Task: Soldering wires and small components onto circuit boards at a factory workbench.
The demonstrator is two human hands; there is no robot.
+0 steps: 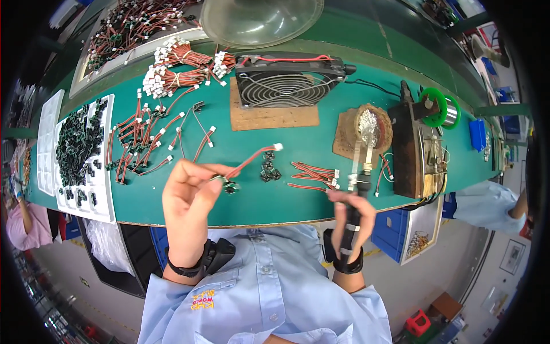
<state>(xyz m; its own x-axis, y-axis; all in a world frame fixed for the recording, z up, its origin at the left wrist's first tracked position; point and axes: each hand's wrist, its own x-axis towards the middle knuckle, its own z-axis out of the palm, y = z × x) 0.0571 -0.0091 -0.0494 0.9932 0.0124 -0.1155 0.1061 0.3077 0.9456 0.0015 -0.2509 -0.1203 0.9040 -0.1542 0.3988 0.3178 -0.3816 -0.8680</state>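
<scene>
My left hand (192,192) pinches a small green circuit board (231,186) from which a red-and-black cable with a white connector (278,147) sticks out to the right. In my right hand (354,215) is a soldering iron (362,183) with a black handle, pointing away from me; it is slightly blurred. Its tip end lies over a round brown holder (375,129) filled with silvery material. Between my hands sit a small cluster of black parts (269,167) and several short red-and-black cables (312,175) with white connectors.
A fan (289,83) stands at the back on a brown board. Left are a white tray of dark parts (80,143), loose cable assemblies (143,135) and bundled cables (177,66). A dark box-shaped unit (408,152) and a green solder spool (432,107) stand right. Two other people are at the sides.
</scene>
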